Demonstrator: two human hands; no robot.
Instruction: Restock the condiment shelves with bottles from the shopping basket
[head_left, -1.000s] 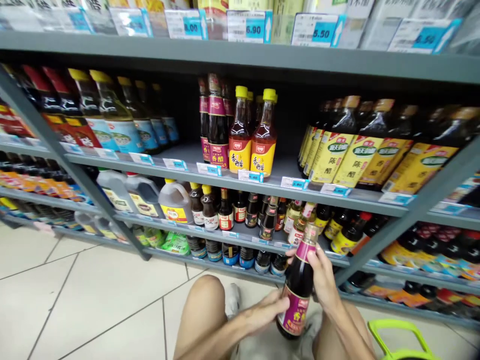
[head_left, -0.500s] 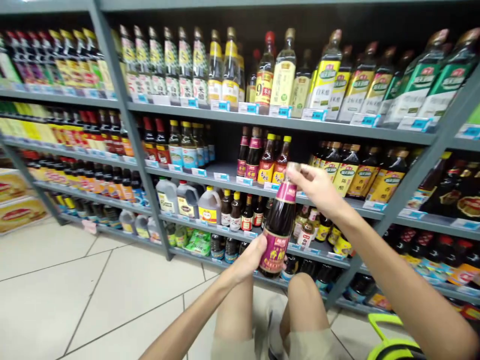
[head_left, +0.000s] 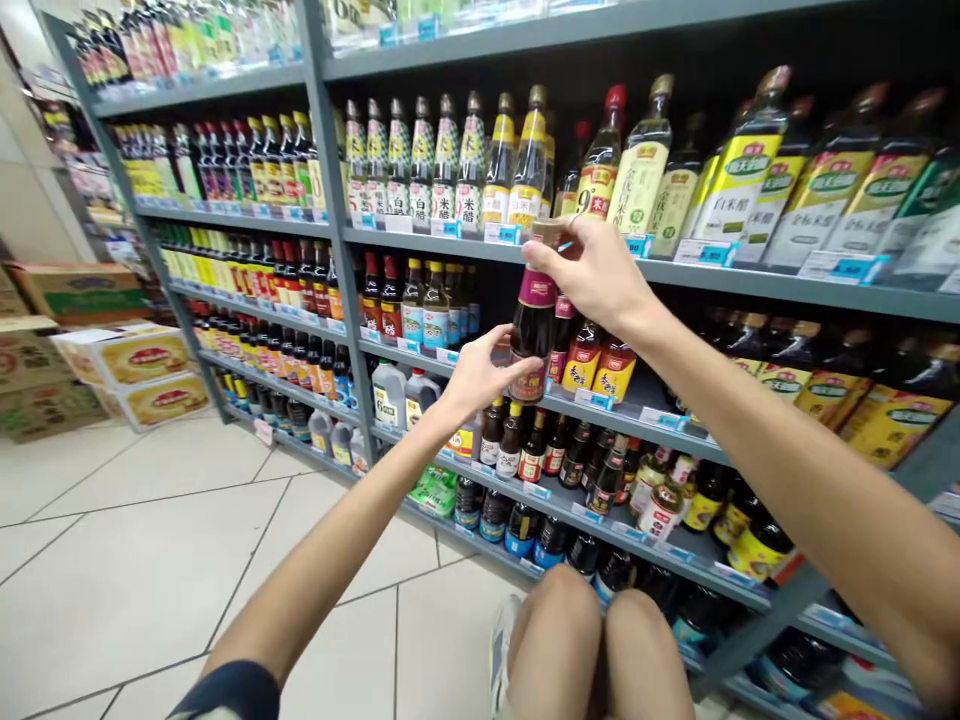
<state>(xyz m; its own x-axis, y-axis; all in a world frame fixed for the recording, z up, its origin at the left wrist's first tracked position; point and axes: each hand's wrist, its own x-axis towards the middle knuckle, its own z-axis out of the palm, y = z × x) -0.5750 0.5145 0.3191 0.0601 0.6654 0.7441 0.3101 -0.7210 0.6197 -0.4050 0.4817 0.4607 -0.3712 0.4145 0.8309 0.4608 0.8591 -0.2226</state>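
Both hands are on a dark vinegar bottle (head_left: 534, 325) with a purple neck band and a purple label, held nearly upright in front of the middle shelf. My right hand (head_left: 596, 272) pinches it at the cap. Lower down, my left hand (head_left: 487, 372) wraps its thumb and fingers round the body and covers part of the label. Just behind the bottle, partly hidden by it, stands a similar purple-labelled bottle (head_left: 561, 345). To its right are yellow-capped bottles with red and yellow labels (head_left: 581, 360).
The shelf edge (head_left: 645, 410) with price tags runs close below the held bottle. Clear vinegar bottles (head_left: 641, 170) line the shelf above; small sauce bottles (head_left: 534, 448) fill the one below. Stacked cartons (head_left: 161, 375) sit on the tiled floor at left. My knees are near the lower shelves.
Both hands have raised the bottle and brought it in front of the middle shelf. The left hand's grip looks looser around it. My view has swung left, bringing more cartons into sight.
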